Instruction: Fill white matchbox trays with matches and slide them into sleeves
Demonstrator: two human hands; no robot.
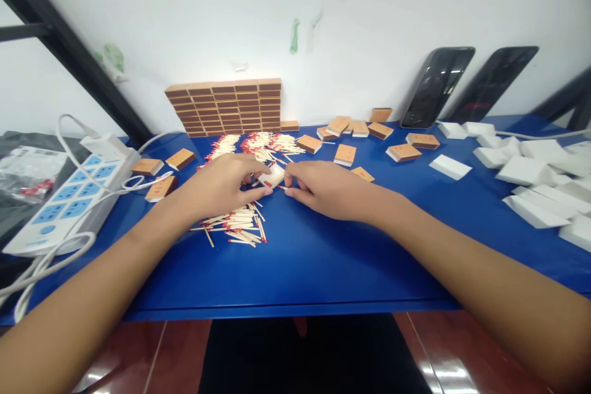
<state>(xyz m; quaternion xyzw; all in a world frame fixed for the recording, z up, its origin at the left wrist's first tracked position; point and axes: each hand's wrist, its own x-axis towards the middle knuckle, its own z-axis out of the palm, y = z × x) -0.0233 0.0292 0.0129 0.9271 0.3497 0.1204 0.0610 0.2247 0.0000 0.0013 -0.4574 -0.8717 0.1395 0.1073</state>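
Observation:
Between thumb and fingers, my left hand (226, 180) holds a small white matchbox tray (274, 175) with a few matches in it. My right hand (325, 189) is closed in a pinch at the tray's right side, on a match (282, 187) whose red head shows by the fingertips. Loose red-tipped matches (240, 221) lie in a heap below my left hand. More piles of matches (265, 144) spread behind it, partly covered by the hand.
Stacked matchboxes (231, 108) stand against the wall. Loose orange matchboxes (403, 152) are scattered over the blue table (323, 271). White empty trays (530, 172) are heaped at right. Two phones (436, 87) lean on the wall; a power strip (69, 197) with cables sits at left.

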